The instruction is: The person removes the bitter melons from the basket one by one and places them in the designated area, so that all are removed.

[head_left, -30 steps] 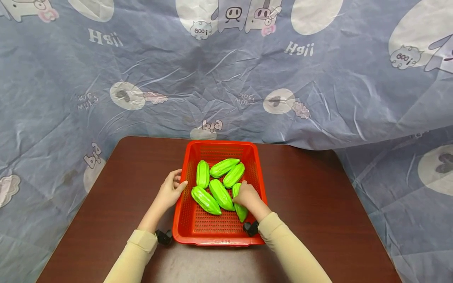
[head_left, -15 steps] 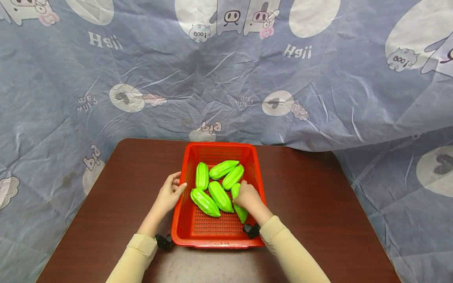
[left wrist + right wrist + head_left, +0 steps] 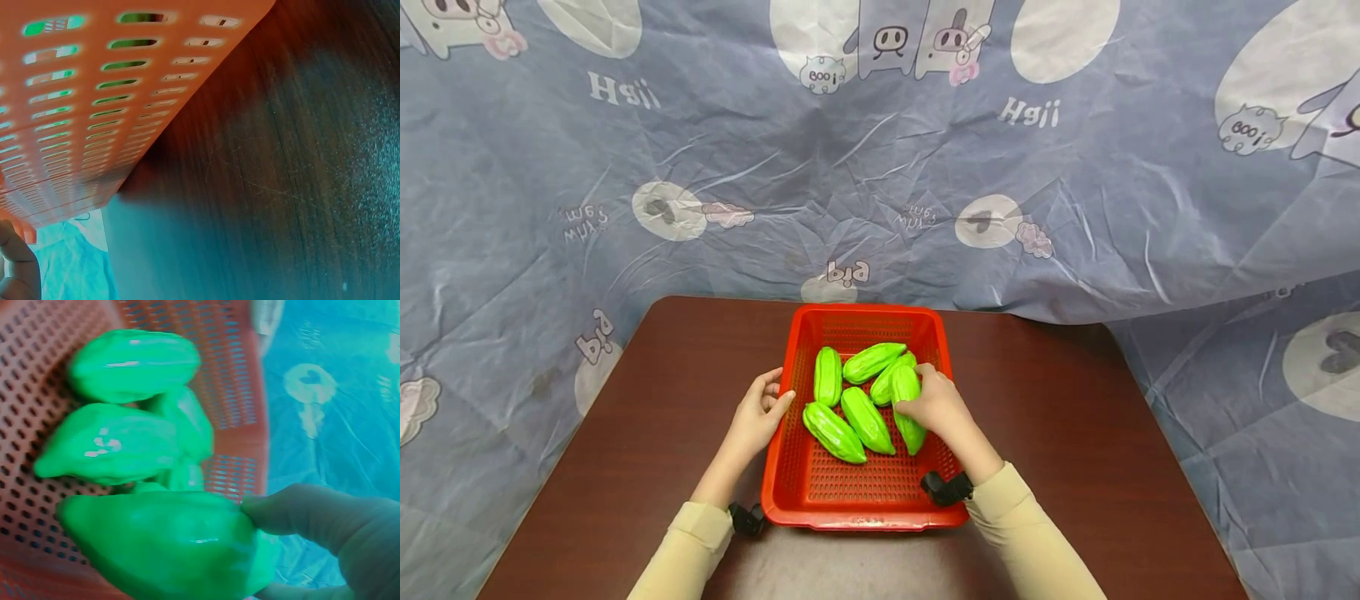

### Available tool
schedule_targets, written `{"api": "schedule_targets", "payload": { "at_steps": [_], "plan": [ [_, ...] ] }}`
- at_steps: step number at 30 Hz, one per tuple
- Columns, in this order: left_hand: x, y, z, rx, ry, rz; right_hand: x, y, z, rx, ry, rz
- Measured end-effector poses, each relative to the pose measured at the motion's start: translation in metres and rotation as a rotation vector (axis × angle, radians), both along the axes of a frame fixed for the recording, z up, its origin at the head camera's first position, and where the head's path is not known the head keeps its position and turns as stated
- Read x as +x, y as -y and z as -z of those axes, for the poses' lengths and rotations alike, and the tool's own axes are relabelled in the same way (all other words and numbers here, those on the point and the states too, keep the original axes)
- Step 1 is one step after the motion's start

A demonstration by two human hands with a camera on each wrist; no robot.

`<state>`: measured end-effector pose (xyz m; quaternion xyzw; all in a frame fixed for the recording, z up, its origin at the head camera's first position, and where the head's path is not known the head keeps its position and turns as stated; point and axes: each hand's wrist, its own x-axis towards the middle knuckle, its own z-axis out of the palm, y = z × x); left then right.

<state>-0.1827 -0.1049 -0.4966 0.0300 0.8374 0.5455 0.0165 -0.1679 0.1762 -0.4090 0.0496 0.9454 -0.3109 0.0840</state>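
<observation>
In the head view a red plastic basket (image 3: pixel 865 518) with perforated walls holds several bright green, ridged, oblong fruits with pointed ends. My right hand (image 3: pixel 942 406) pinches one green fruit (image 3: pixel 906 417) between thumb and fingers, raised above the others at the basket's right side. The right wrist view shows this fruit (image 3: pixel 169 540) up close, its pointed end away from the hand. Other green fruits, such as the one in the middle (image 3: pixel 867 420) and the front-left one (image 3: pixel 835 433), lie on the basket floor. My left hand (image 3: pixel 762 410) grips the basket's left rim, thumb on top.
The basket stands on a dark brown wooden table (image 3: pixel 1045 400). Behind and beside the table hangs a blue-grey printed cloth (image 3: pixel 850 183). Black wrist cameras, such as the right one (image 3: pixel 946 488), sit on both wrists.
My right hand has lifted the green fruit up from the basket floor, moving slightly away from me, so it now overlaps the fruit behind it. The left hand stays at the rim.
</observation>
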Motion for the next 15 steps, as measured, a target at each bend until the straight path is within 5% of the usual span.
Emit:
{"api": "schedule_targets", "payload": {
  "at_steps": [15],
  "plan": [
    [0.003, -0.002, 0.001, 0.001, -0.023, -0.012, -0.001, -0.039, -0.031, -0.212, -0.097, 0.098]
  ]
}}
